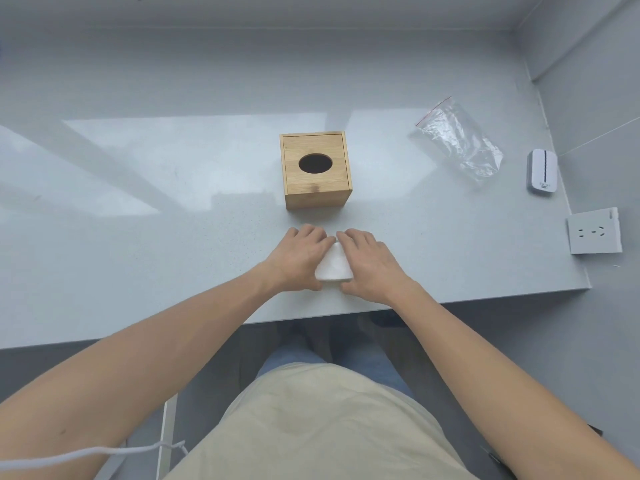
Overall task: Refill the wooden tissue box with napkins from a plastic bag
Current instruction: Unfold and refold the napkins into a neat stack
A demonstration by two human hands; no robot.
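Observation:
A white stack of napkins [333, 266] lies on the grey table [173, 237] near its front edge. My left hand [298, 256] holds the stack's left side and my right hand [369, 263] holds its right side, fingers curled over the far edge and thumbs at the near edge. Just beyond the hands stands the wooden tissue box [317, 169], lid on, with a dark oval hole in its top. A clear plastic bag [459, 138] with a red zip strip lies flat and crumpled at the right, apart from both hands.
A small white device [542, 171] lies at the table's right edge. A white wall socket [594, 230] sits on the right wall. A white cable [86, 455] runs across the lower left. The table's front edge passes just under my wrists.

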